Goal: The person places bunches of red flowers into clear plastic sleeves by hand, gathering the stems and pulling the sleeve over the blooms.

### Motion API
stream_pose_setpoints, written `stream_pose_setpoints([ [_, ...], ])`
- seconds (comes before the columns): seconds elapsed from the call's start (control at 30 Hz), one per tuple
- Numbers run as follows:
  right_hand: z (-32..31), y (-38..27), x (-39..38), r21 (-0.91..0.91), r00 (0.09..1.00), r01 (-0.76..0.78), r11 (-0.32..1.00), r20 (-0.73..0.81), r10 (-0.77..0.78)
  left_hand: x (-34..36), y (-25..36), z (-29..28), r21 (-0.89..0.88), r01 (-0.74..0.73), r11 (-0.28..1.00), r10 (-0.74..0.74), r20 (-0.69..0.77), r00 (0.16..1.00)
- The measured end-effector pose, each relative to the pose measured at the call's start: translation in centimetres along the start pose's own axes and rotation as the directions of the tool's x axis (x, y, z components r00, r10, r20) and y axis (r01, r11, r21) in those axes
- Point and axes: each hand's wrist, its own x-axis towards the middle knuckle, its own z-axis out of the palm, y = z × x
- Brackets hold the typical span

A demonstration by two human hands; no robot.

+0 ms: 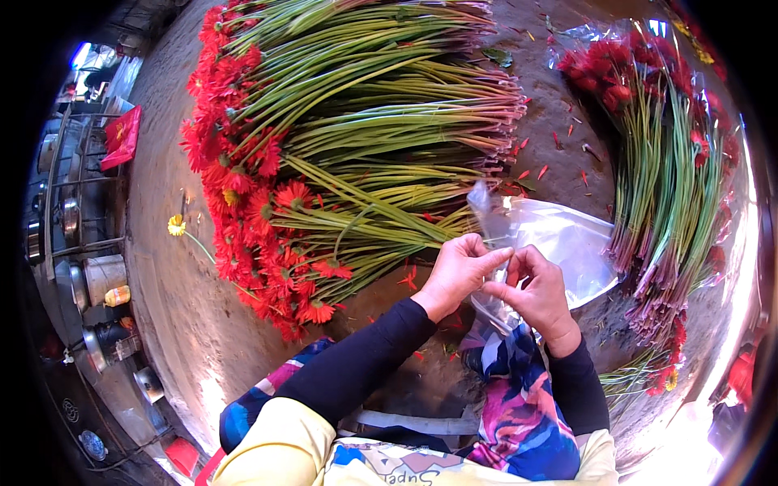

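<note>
The clear plastic sleeve (559, 243) was held between both hands just in front of the person's knees, its open end lifted toward the flower stems. The left hand (458, 271) pinched the sleeve's near edge, thumb against forefinger — a narrow grip closed on the film. The right hand (535, 292) did the same just beside it, fingers curled and pressed on the plastic, so that the two hands almost touched. Both forearms wore black sleeves (365, 356) under yellow cuffs.

To the left lay a large heap of red gerberas (267, 202), blooms toward the person's left and long green stems (389, 105) pointing right, stacked in layers on the earthen ground (178, 283). One yellow flower (176, 225) lay apart, left of the heap. To the right lay a bundle of red flowers (656, 146) already wrapped in clear film, stems toward the person. Loose red petals (541, 172) were scattered between the two piles — near the sleeve's far end.
</note>
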Motion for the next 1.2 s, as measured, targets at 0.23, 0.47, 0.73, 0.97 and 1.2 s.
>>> stream_pose_setpoints([
  [0.23, 0.0, -1.8, -1.0, 0.408, 0.989, -0.090, 0.909, 0.143, 0.034, -2.7, 2.2, 1.4, -0.072, -0.241, 0.968, 0.248, 0.096, 0.964],
  [0.47, -0.5, -2.7, -1.2, 0.705, 0.958, -0.275, 0.654, 0.255, 0.128, -4.8, 3.9, 0.3, -0.205, -0.212, 0.955, 0.229, 0.063, 0.971],
  [0.73, -4.0, 1.2, 2.7, 0.734, 0.873, 0.168, 0.658, -0.421, 0.246, -2.9, 0.8, -4.9, 0.177, -0.421, 0.890, 0.413, 0.081, 0.907],
  [0.97, -3.8, -0.9, 3.7, -0.341, 0.687, 0.441, 0.830, -0.466, -0.557, 2.0, -4.3, -10.4, 0.921, -0.294, -0.254, 0.557, 0.388, 0.734],
  [1.2, -2.4, 9.1, 4.5, -0.368, 0.904, 0.071, 0.927, -0.368, -0.215, 7.2, -5.1, -8.5, 0.841, -0.220, -0.494, 0.376, 0.435, 0.818],
])
